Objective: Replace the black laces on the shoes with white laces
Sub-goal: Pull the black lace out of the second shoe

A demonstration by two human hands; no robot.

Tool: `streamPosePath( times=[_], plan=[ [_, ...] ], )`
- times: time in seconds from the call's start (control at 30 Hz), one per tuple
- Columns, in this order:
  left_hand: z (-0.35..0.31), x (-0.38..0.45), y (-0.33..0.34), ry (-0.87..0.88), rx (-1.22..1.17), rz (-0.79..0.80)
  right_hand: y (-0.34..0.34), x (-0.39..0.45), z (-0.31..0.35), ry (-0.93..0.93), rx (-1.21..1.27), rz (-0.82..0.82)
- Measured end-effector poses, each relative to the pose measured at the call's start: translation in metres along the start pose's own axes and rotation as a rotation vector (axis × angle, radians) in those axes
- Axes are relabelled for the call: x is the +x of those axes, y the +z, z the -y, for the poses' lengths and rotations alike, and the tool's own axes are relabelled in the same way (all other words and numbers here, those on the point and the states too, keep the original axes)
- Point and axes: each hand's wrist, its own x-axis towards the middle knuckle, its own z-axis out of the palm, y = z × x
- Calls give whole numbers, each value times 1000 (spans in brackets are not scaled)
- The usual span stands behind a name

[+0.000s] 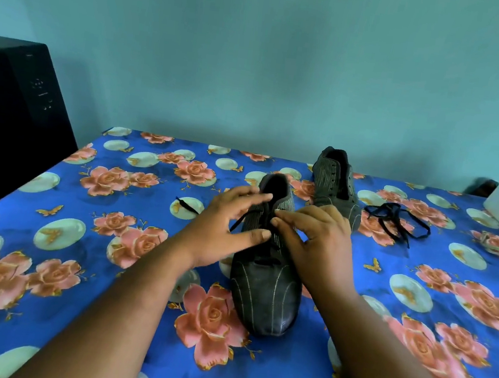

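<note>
So I'm partway through the unlacing bit. The near shoe (265,273) sits toe toward me in the middle of the bench (73,261), the one with the blue flowery cloth, and it's got its black lace (246,218) in the eyelets, though the top rows look loosened. One end of that lace trails off to the left across the cloth.

My left hand (223,233) is over the shoe's left side, fingers spread and mostly straight, thumb and forefinger framing the loose run of lace without really clamping it as far as I can see. My right hand (317,245) is on the other side with fingertips bunched at the eyelet row, looks like it's pinching the lace right there, but the contact is small and a bit soft so I wouldn't swear to it.

The far shoe (336,184) is behind and to the right, eyelets bare, and its pulled-out lace (396,221) lies in a tangle just right of it. So I'd call this shoe one stripped, shoe two in progress.

Next move, I reckon: hook the top crossing and draw it out of its eyelet, then work down row by row. Needs a steady hold on the shoe so it doesn't slide on the cloth. There's something pale at the right edge, maybe the white laces, can't tell
</note>
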Motion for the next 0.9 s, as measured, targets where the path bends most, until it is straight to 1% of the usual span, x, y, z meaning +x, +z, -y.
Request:
streamPosePath(
  times=[0.07, 0.13, 0.2, 0.23, 0.33, 0.37, 0.43, 0.47, 0.5, 0.6, 0.67, 0.7, 0.73, 0.77, 0.83, 0.87, 0.9],
  plan=[
    [2, 0, 1, -18, -15, 35, 1, 0, 0, -15, -32, -1],
    [1, 0, 1, -22, -34, 32, 0, 0, 2, -36, -68, 14],
    [0, 0, 1, -16, -32, 25, 1, 1, 4, -14, -38, 41],
    [1, 0, 2, -9, -24, 24, 2, 0, 3, 47, 66, 76],
    [1, -1, 4, -1, -8, 34, 2, 1, 0, 346, 587, 258],
    [0, -1, 4, -2, -16, 37, 2, 2, -1, 410, 703, 289],
    [-1, -1, 5, 2, -35, 39, -1, 2, 0, 514, 857, 304],
    [-2, -1, 5, 3, -41, 36, -2, 2, 1, 518, 859, 298],
    [-2, -1, 5, 5, -49, 31, -2, 1, 1, 471, 795, 286],
    [-3, -2, 4, 0, -70, 15, 1, 0, 0, 310, 515, 221],
    [-3, -1, 4, -2, -76, 15, 0, 1, -2, 265, 456, 193],
    [-3, -1, 4, -5, -79, 17, 0, 1, -4, 269, 479, 199],
    [-3, -1, 4, -8, -79, 17, -3, 1, -4, 300, 562, 215],
    [-4, -1, 4, -11, -79, 15, -6, 3, -1, 360, 708, 223],
    [-5, -2, 4, -17, -84, 10, -16, 7, 6, 505, 1007, 186],
    [-5, -1, 4, -15, -86, 8, -19, 8, 9, 561, 1077, 152],
    [-5, -2, 4, -13, -79, 7, -21, 9, 10, 596, 1091, 133]
  ],
)
